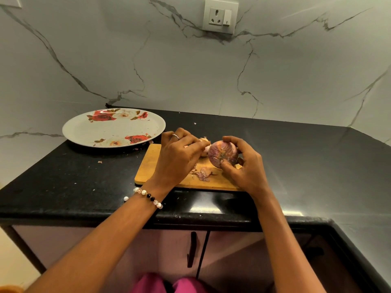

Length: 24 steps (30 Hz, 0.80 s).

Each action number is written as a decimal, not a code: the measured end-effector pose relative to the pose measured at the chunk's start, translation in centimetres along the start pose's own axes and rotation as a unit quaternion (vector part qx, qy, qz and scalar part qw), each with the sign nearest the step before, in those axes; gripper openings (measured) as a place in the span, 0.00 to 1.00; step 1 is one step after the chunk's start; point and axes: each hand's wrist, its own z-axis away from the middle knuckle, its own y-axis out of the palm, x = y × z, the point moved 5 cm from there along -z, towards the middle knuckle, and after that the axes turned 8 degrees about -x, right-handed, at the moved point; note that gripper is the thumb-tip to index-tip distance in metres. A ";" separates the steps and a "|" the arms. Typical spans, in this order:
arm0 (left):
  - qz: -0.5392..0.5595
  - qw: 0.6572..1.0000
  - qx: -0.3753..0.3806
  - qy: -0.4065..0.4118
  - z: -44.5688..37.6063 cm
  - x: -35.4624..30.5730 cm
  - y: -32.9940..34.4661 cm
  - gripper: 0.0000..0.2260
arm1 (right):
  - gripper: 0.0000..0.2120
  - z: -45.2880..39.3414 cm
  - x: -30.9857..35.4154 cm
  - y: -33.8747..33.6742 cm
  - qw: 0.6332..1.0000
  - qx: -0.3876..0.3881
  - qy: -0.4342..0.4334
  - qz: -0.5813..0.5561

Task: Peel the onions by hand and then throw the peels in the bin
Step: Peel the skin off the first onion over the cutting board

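Observation:
A purple-red onion (222,153) is held above the wooden cutting board (148,166), its root end facing me. My right hand (243,166) grips it, thumb pressed near the root. My left hand (177,155), wearing a ring and a bead bracelet, reaches to the onion's left side, and its fingertips pinch a strip of pale peel (204,141) there. Loose peels (204,173) lie on the board below the onion.
A white plate with red roses (84,132) sits at the back left, partly over the black counter's (74,176) left edge. Small peel scraps dot the counter. A marble wall with a socket (220,16) stands behind. Cabinet doors (222,261) are below.

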 end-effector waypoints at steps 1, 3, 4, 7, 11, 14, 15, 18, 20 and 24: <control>-0.007 1.000 0.006 0.011 0.0 -0.3 0.0 0.14 | 0.29 0.0 0.0 0.0 1.000 0.000 0.000 0.000; -0.021 0.999 0.020 0.036 0.1 -0.8 0.3 0.15 | 0.28 0.0 -0.1 0.0 1.000 -0.002 0.001 0.000; -0.023 0.998 0.027 0.048 0.1 -0.9 0.5 0.15 | 0.28 0.0 -0.2 -0.1 1.000 -0.005 0.000 0.002; -0.001 0.997 0.045 0.068 0.1 -1.1 0.8 0.15 | 0.28 0.1 0.0 -0.1 1.000 -0.006 -0.002 0.001; 0.004 0.993 0.056 0.101 0.1 -1.4 1.1 0.15 | 0.30 0.2 0.0 0.0 1.000 0.001 0.008 -0.020; 0.020 0.993 0.050 0.108 -0.1 -1.6 0.8 0.13 | 0.29 0.2 -0.1 0.2 1.000 0.008 0.011 -0.020; 0.026 0.993 0.047 0.107 -0.1 -1.6 0.7 0.12 | 0.29 0.2 -0.2 0.2 1.000 0.008 0.012 -0.019; 0.036 0.994 0.047 0.093 -0.2 -1.7 0.6 0.11 | 0.32 0.2 -0.2 0.2 1.000 0.004 0.016 -0.022; 0.046 0.995 0.053 0.070 -0.1 -1.5 0.7 0.11 | 0.32 0.2 -0.1 0.2 0.999 0.002 0.019 -0.027; 0.052 0.996 0.065 0.015 -0.1 -1.1 1.0 0.12 | 0.32 0.1 -0.1 0.1 0.999 -0.016 0.021 -0.028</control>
